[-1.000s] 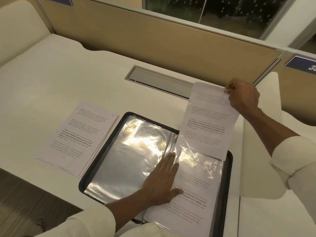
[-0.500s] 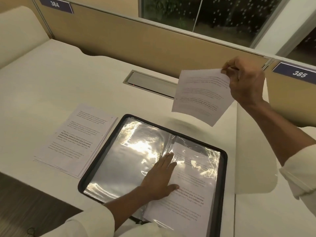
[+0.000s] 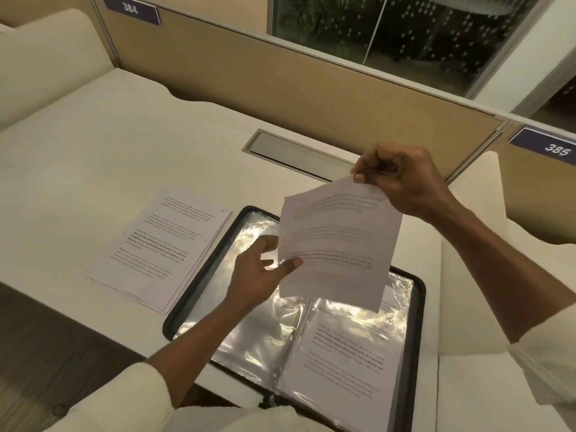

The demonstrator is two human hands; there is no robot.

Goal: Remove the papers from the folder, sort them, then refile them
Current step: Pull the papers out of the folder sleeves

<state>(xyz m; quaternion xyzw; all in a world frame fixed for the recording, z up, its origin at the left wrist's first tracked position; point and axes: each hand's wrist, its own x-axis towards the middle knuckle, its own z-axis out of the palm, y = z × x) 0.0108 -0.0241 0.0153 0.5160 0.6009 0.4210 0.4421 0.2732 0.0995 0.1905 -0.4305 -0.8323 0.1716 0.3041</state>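
A black-edged folder (image 3: 417, 307) with shiny clear sleeves lies open on the desk in front of me. One printed sheet (image 3: 336, 241) hangs in the air above it. My right hand (image 3: 402, 179) pinches the sheet's top corner. My left hand (image 3: 258, 272) is raised off the folder, its thumb on the sheet's left edge and its fingers behind it. Another printed page (image 3: 346, 357) shows inside the folder's right sleeve. A stack of papers (image 3: 159, 247) lies on the desk left of the folder.
The white desk (image 3: 93, 157) has a grey cable hatch (image 3: 293, 151) behind the folder. A tan partition (image 3: 280, 73) with number plates 384 and 385 closes off the back. A raised white divider (image 3: 467, 244) stands to the right. The desk's front edge runs near the stack.
My right hand pulled the sheet out of the right sleeve and brought it left over the folder. My left hand lifted off the folder and took the sheet's left edge.
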